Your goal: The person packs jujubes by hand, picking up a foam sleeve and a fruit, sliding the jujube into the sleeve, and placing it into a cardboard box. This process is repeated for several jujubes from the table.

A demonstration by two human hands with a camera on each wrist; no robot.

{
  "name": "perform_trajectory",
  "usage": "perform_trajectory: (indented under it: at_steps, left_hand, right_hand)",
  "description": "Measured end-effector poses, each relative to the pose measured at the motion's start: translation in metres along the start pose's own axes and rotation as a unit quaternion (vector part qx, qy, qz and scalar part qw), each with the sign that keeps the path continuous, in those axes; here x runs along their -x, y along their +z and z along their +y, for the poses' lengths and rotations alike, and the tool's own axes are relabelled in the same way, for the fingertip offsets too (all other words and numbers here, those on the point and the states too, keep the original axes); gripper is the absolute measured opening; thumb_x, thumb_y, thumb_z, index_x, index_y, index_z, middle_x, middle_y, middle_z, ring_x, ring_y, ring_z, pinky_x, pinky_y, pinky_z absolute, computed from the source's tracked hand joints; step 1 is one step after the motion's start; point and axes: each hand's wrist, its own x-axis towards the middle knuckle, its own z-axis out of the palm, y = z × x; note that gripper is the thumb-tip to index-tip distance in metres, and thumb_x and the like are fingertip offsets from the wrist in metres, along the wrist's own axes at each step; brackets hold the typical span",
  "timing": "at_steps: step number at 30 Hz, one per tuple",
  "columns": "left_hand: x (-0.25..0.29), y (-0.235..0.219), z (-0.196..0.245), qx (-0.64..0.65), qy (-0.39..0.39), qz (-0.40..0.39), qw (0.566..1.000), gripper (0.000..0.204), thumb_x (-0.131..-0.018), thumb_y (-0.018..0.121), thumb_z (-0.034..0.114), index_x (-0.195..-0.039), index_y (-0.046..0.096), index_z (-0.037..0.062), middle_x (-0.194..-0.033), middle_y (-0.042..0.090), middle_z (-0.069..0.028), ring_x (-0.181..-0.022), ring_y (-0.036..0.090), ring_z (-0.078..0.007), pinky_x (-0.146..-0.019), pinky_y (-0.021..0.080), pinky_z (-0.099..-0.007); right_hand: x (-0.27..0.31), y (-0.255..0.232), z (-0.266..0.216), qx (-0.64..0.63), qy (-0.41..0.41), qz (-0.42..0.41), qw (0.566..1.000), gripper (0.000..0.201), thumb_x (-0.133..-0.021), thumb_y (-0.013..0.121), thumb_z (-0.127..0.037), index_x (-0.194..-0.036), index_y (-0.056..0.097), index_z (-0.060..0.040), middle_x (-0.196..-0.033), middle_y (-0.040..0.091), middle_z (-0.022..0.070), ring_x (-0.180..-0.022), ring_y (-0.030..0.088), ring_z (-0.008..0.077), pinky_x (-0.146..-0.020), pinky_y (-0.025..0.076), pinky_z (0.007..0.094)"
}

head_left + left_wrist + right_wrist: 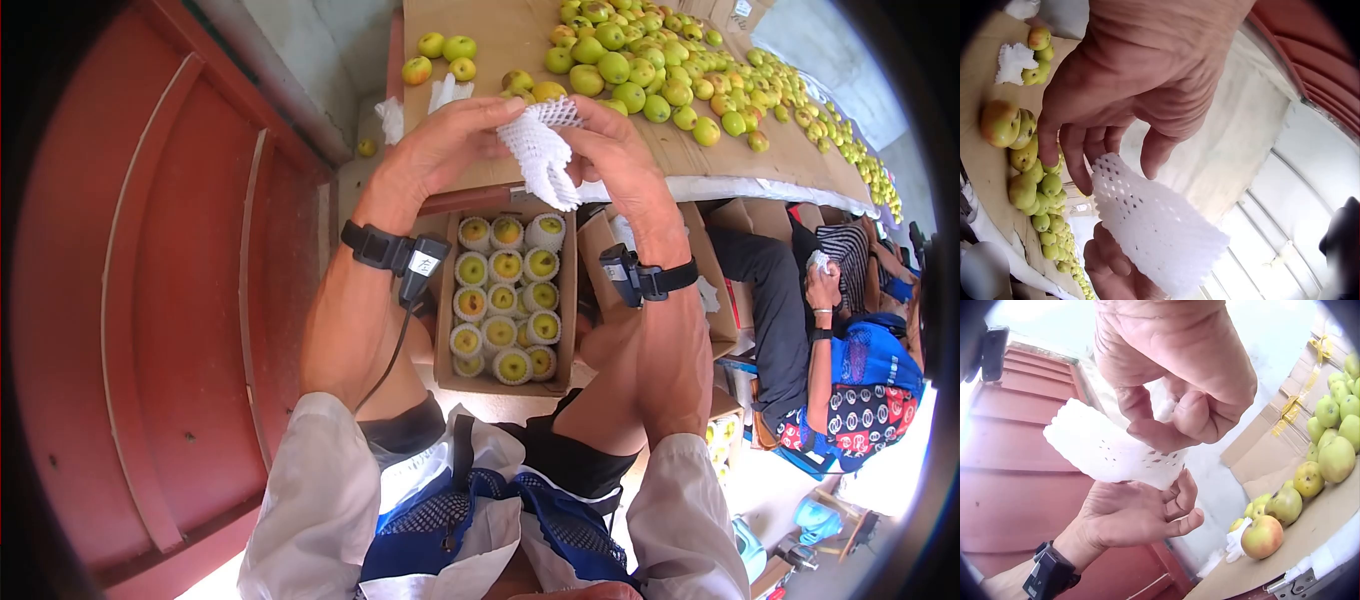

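A white foam fruit net hangs between my two hands above the near edge of the table. My right hand pinches it between curled thumb and fingers. The left hand has loosely bent, spread fingers, with fingertips right at the net's meshed end; in the right wrist view its palm shows below the net. No fruit shows inside the net. Below the hands, a cardboard box between my knees holds rows of apples, each in a white foam net.
A cardboard-covered table carries a large heap of loose green-yellow apples. A few apples lie apart at left, near another white net. A red panelled door stands left. At right another person sits beside more boxes.
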Motion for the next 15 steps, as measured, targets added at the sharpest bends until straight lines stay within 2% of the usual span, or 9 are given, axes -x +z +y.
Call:
perform_trajectory:
  at_steps: [2, 5, 8, 11, 15]
  left_hand:
    - [0.0, -0.001, -0.001, 0.022, -0.014, -0.005, 1.0, 0.039, -0.098, 0.067, 0.033, -0.122, 0.066, 0.0038, -0.118, 0.067, -0.0046, -0.111, 0.06, -0.0159, -0.101, 0.043, -0.0361]
    - [0.004, 0.002, 0.002, 0.01, -0.011, -0.021, 1.0, 0.038, -0.098, 0.067, 0.033, -0.121, 0.065, 0.0035, -0.12, 0.065, -0.0051, -0.114, 0.058, -0.0156, -0.102, 0.042, -0.0362]
    - [-0.002, -0.01, -0.006, -0.018, 0.008, -0.036, 0.999, 0.037, -0.096, 0.069, 0.03, -0.121, 0.063, 0.0025, -0.12, 0.065, -0.0049, -0.113, 0.056, -0.0148, -0.102, 0.041, -0.0357]
    - [-0.001, -0.004, -0.004, -0.055, 0.038, -0.01, 0.998, 0.035, -0.094, 0.072, 0.023, -0.12, 0.063, 0.0018, -0.116, 0.064, -0.0032, -0.111, 0.056, -0.0139, -0.102, 0.04, -0.033]
    - [-0.001, 0.004, -0.003, -0.106, 0.069, 0.01, 0.992, 0.032, -0.09, 0.075, 0.016, -0.116, 0.064, 0.0031, -0.112, 0.064, -0.0019, -0.107, 0.056, -0.0123, -0.099, 0.041, -0.0299]
  right_hand:
    - [0.001, 0.0, 0.0, 0.007, 0.016, 0.016, 1.0, 0.019, -0.092, 0.064, -0.015, -0.107, 0.066, -0.0028, -0.083, 0.065, 0.001, -0.061, 0.057, 0.0077, -0.053, 0.04, 0.0237]
    - [0.0, 0.007, 0.008, -0.065, 0.009, 0.041, 0.997, 0.019, -0.093, 0.064, -0.014, -0.106, 0.066, -0.0017, -0.082, 0.066, 0.0014, -0.063, 0.058, 0.0074, -0.054, 0.043, 0.0237]
    - [0.003, 0.006, 0.006, -0.013, 0.0, 0.035, 0.999, 0.019, -0.093, 0.063, -0.016, -0.104, 0.067, -0.0007, -0.08, 0.067, 0.002, -0.066, 0.059, 0.0078, -0.055, 0.045, 0.0244]
    - [-0.004, -0.001, 0.013, 0.036, 0.02, 0.022, 0.999, 0.019, -0.092, 0.064, -0.018, -0.101, 0.068, -0.0007, -0.077, 0.065, 0.002, -0.065, 0.059, 0.0084, -0.053, 0.043, 0.0249]
    - [-0.008, -0.004, 0.018, -0.002, 0.043, 0.065, 0.997, 0.021, -0.09, 0.067, -0.02, -0.099, 0.068, -0.0009, -0.075, 0.064, 0.0023, -0.06, 0.056, 0.0089, -0.051, 0.041, 0.0258]
